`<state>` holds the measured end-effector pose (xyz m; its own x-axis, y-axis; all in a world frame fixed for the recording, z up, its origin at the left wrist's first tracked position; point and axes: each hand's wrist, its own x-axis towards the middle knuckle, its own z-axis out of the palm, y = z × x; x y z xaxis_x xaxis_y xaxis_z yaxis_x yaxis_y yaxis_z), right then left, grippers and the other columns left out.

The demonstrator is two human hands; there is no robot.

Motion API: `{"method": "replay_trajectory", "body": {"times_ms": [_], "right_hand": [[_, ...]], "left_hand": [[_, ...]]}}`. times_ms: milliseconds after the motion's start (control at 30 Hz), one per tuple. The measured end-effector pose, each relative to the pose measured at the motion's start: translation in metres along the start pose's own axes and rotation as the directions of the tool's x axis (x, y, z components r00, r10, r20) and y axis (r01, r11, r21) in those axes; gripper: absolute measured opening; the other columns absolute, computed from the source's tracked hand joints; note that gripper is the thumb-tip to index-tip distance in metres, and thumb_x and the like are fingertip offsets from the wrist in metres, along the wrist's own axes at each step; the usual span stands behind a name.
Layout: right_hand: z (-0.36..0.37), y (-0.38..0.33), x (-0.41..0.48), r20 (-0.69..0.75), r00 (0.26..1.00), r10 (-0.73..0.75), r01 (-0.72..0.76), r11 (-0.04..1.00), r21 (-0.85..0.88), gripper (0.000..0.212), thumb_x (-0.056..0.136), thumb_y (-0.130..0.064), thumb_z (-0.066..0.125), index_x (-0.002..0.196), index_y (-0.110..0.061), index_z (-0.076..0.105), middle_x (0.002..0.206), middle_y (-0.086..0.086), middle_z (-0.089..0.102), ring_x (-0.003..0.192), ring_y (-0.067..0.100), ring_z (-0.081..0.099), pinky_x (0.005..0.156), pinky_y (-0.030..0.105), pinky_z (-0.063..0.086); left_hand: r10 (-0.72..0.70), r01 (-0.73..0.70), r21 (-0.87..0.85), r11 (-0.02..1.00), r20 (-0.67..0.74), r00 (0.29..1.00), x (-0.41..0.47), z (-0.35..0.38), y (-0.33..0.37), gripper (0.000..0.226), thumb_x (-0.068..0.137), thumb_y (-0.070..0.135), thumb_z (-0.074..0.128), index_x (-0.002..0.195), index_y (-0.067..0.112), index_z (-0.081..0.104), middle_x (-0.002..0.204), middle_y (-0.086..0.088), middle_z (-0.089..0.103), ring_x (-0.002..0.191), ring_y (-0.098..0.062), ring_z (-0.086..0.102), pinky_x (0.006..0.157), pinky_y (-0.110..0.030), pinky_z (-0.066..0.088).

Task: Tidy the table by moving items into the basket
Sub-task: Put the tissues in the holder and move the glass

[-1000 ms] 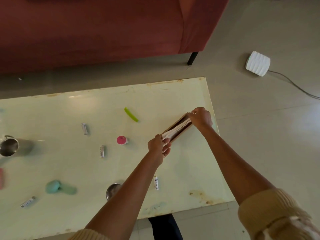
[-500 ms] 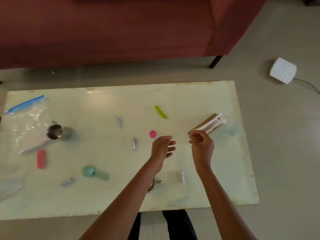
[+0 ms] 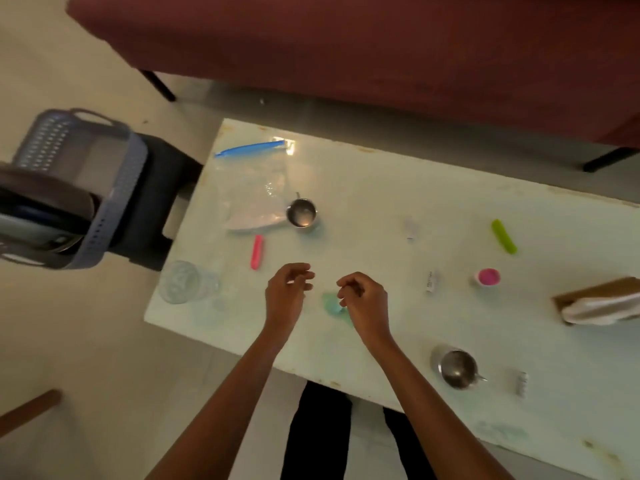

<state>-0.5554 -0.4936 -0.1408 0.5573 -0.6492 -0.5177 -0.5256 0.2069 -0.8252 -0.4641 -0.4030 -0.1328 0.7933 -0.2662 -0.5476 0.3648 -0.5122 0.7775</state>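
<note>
My left hand [image 3: 287, 294] and my right hand [image 3: 363, 301] hover side by side over the pale green table [image 3: 381, 188], both empty with fingers loosely curled apart. A teal object [image 3: 330, 303] lies partly hidden under my right hand. A pink stick [image 3: 256, 251] lies just beyond my left hand. A grey-blue perforated basket [image 3: 114, 209] stands on a dark stool left of the table, with dark plates inside. A cardboard holder with white cloth [image 3: 602, 301] rests at the right edge of the view.
On the table: a zip bag with blue seal [image 3: 252, 188], two steel cups [image 3: 302, 212] [image 3: 456, 368], a clear glass [image 3: 185, 282], a green stick [image 3: 504, 236], a pink-topped pot [image 3: 488, 277], small tubes [image 3: 430, 281]. A red sofa [image 3: 346, 46] stands behind.
Both hands let go of the cardboard holder, which now lies on the table. They drew back and moved left, and the view swung left, bringing the basket into sight.
</note>
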Motion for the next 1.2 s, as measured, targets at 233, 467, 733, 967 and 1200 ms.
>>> {"method": "replay_trajectory", "body": {"times_ms": [233, 467, 733, 967, 1200], "right_hand": [[0.084, -0.016, -0.008, 0.158, 0.987, 0.012, 0.002, 0.996, -0.091, 0.028, 0.081, 0.005, 0.045, 0.073, -0.016, 0.061, 0.066, 0.000, 0.061, 0.058, 0.015, 0.058, 0.059, 0.021, 0.048], [0.097, -0.012, -0.003, 0.160, 0.987, 0.031, -0.009, 0.990, -0.139, 0.027, 0.082, 0.003, 0.045, 0.074, -0.017, 0.061, 0.067, -0.002, 0.060, 0.061, 0.015, 0.057, 0.059, 0.018, 0.046], [0.068, 0.009, 0.009, 0.082, 0.994, 0.067, -0.054, 0.988, -0.145, 0.034, 0.080, 0.005, 0.044, 0.067, -0.023, 0.058, 0.065, -0.006, 0.059, 0.065, 0.019, 0.058, 0.066, 0.028, 0.047], [0.011, 0.031, 0.036, -0.064, 0.996, -0.055, 0.030, 0.939, -0.342, 0.021, 0.080, 0.001, 0.051, 0.081, -0.013, 0.066, 0.093, 0.003, 0.066, 0.087, 0.023, 0.061, 0.077, 0.036, 0.049], [-0.055, 0.034, 0.092, 0.039, 0.967, -0.253, 0.166, 0.502, -0.849, 0.028, 0.080, -0.002, 0.049, 0.105, -0.003, 0.063, 0.130, 0.013, 0.050, 0.115, 0.033, 0.046, 0.078, 0.041, 0.050]], "left_hand": [[0.212, 0.126, 0.572, 0.811, -0.488, 0.847, 0.044, -0.126, -0.030, 0.058, 0.074, 0.019, 0.070, 0.128, 0.022, 0.050, 0.141, -0.007, 0.042, 0.133, -0.030, 0.034, 0.109, -0.050, 0.028], [-0.115, 0.291, 0.305, 0.907, -0.483, 0.868, 0.070, -0.152, -0.048, 0.091, 0.071, 0.031, 0.079, 0.143, 0.026, 0.024, 0.154, -0.008, 0.011, 0.135, -0.040, 0.025, 0.102, -0.059, 0.035], [-0.071, 0.268, 0.313, 0.911, -0.521, 0.850, 0.079, -0.156, -0.048, 0.076, 0.069, 0.025, 0.080, 0.132, 0.020, 0.037, 0.138, -0.015, 0.037, 0.123, -0.042, 0.040, 0.097, -0.058, 0.040], [0.161, 0.046, 0.555, 0.831, -0.318, 0.934, 0.045, -0.139, -0.026, 0.081, 0.065, 0.028, 0.083, 0.133, 0.023, 0.040, 0.137, -0.011, 0.043, 0.122, -0.036, 0.045, 0.097, -0.055, 0.041], [0.365, -0.275, 0.638, 0.719, -0.011, 0.931, 0.019, -0.071, 0.025, 0.080, 0.062, 0.034, 0.084, 0.130, 0.030, 0.042, 0.132, -0.001, 0.048, 0.118, -0.027, 0.049, 0.090, -0.049, 0.049]]}}
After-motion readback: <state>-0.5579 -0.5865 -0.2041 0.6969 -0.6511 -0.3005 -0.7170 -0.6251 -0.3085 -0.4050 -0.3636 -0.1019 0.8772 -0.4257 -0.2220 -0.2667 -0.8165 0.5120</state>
